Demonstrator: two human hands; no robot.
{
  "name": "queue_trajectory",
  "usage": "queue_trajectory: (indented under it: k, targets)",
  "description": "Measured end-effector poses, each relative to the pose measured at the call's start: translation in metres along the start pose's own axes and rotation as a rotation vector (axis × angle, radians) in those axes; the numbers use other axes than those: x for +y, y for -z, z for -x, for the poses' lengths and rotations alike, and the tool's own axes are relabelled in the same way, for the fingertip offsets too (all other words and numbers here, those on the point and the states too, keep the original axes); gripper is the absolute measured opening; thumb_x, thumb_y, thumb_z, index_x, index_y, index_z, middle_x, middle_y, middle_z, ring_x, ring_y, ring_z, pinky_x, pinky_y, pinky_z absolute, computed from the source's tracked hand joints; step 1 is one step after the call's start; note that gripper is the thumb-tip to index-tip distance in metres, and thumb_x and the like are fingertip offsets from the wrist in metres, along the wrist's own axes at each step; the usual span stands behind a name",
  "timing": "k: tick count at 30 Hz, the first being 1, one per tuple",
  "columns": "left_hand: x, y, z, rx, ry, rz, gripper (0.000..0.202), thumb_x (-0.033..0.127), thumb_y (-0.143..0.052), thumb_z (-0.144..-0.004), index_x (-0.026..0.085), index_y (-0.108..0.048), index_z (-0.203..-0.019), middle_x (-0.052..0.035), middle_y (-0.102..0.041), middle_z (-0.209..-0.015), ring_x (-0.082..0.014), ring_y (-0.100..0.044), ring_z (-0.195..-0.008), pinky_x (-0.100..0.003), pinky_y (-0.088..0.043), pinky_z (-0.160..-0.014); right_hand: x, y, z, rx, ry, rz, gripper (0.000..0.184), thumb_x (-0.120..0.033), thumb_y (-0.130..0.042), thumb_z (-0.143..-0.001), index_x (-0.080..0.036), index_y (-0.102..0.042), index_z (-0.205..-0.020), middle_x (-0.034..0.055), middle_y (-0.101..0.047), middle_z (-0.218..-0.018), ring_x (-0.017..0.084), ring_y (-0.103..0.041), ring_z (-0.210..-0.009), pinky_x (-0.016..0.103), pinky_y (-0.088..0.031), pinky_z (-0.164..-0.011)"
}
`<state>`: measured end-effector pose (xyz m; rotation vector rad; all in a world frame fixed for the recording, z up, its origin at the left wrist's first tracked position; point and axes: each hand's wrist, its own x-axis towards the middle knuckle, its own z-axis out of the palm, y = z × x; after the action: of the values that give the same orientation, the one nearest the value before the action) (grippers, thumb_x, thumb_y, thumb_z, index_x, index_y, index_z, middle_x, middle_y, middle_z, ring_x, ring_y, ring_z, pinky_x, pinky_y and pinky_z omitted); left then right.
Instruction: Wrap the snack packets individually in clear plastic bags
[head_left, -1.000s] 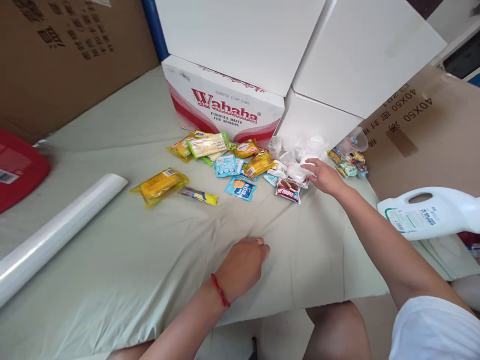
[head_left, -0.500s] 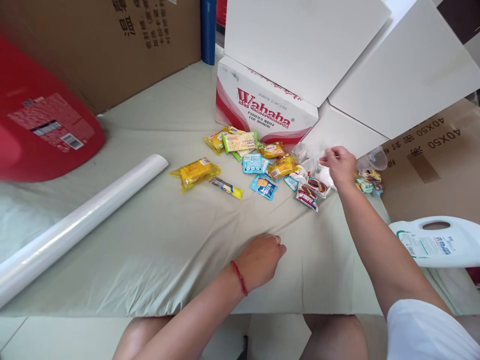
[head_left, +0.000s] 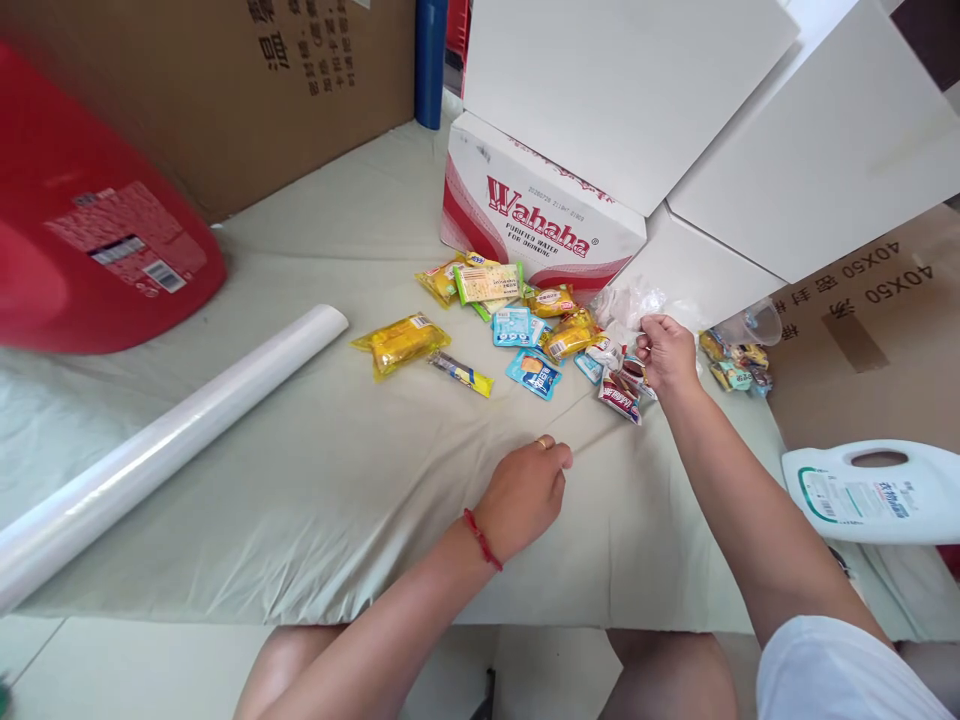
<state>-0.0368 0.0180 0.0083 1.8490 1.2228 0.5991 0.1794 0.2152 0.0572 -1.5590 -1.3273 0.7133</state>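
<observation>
My right hand (head_left: 670, 355) is closed in a pinch on a thin clear plastic bag (head_left: 634, 298) at the right end of a snack pile. Beneath its fingers lie a dark red snack packet (head_left: 620, 396) and a white packet (head_left: 609, 346). My left hand (head_left: 527, 497), wearing a ring and a red string bracelet, is loosely curled just above or on the cloth; nothing shows in it. In front of it are a blue sachet (head_left: 534, 373), a yellow-and-grey stick packet (head_left: 461, 373) and a large yellow packet (head_left: 405, 343). A green-edged packet (head_left: 487, 284) tops the pile's left end.
A plastic-wrapped roll (head_left: 180, 440) and a red container (head_left: 97, 230) stand left. Behind the snacks is a Wahaha carton (head_left: 540, 215) beneath white boxes (head_left: 622, 90). A clear cup (head_left: 757, 323), small candies (head_left: 739, 368) and a white jug (head_left: 877, 495) are at right.
My right hand has moved slightly left and down, and the clear bag is now spread out beside its fingertips. My left hand has shifted a little forward. The view has moved slightly.
</observation>
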Motion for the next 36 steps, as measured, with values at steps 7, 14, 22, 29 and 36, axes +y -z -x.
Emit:
queue_trajectory:
  k: [7, 14, 22, 29, 36]
  targets:
    - [-0.001, 0.004, -0.018, 0.453, 0.205, 0.566, 0.036, 0.038, -0.065, -0.089, 0.018, -0.055, -0.117, -0.014, -0.06, -0.123, -0.022, -0.064, -0.101, -0.032, -0.053, -0.073, -0.013, -0.008, 0.087, -0.262, -0.09, -0.295, 0.031, -0.044, -0.081, -0.073, -0.022, -0.061, -0.075, -0.0061, -0.053, -0.053, 0.008, -0.043, -0.044, 0.019, -0.035, -0.042]
    - [-0.002, 0.008, -0.028, 0.469, 0.22, 1.194, 0.048, 0.046, -0.081, -0.074, 0.017, -0.063, -0.107, -0.0094, -0.071, -0.107, -0.023, -0.067, -0.096, -0.034, -0.056, -0.079, -0.006, -0.025, 0.172, -0.47, -0.152, -0.314, 0.027, -0.046, -0.078, -0.082, -0.021, -0.069, -0.079, -0.0033, -0.06, -0.06, 0.01, -0.051, -0.051, 0.022, -0.044, -0.048]
    - [-0.003, 0.015, -0.029, 0.452, 0.261, 1.538, 0.043, 0.035, -0.09, -0.063, 0.018, -0.066, -0.094, -0.0028, -0.072, -0.097, -0.0169, -0.068, -0.086, -0.032, -0.055, -0.078, -0.002, -0.039, 0.181, -0.072, -0.409, -0.748, 0.033, -0.034, -0.088, -0.063, -0.021, -0.059, -0.074, -0.006, -0.056, -0.067, 0.007, -0.05, -0.054, 0.017, -0.039, -0.042]
    - [0.002, 0.019, -0.02, 0.133, 0.156, 1.69, 0.05, 0.008, -0.08, -0.055, 0.018, -0.066, -0.102, -0.0052, -0.073, -0.106, -0.0223, -0.068, -0.097, -0.04, -0.053, -0.091, 0.003, -0.027, 0.181, -0.121, -0.412, -0.753, 0.029, -0.033, -0.086, -0.066, -0.021, -0.061, -0.072, -0.0055, -0.058, -0.061, 0.009, -0.054, -0.053, 0.018, -0.044, -0.045]
    - [0.004, 0.027, -0.018, 0.193, 0.093, 1.537, 0.049, 0.014, -0.084, -0.051, 0.022, -0.057, -0.091, 0.0022, -0.061, -0.096, -0.0138, -0.059, -0.086, -0.025, -0.046, -0.077, 0.005, -0.023, 0.187, -0.118, -0.39, -0.661, 0.027, -0.036, -0.084, -0.069, -0.021, -0.063, -0.071, -0.0039, -0.06, -0.059, 0.009, -0.053, -0.053, 0.02, -0.043, -0.048]
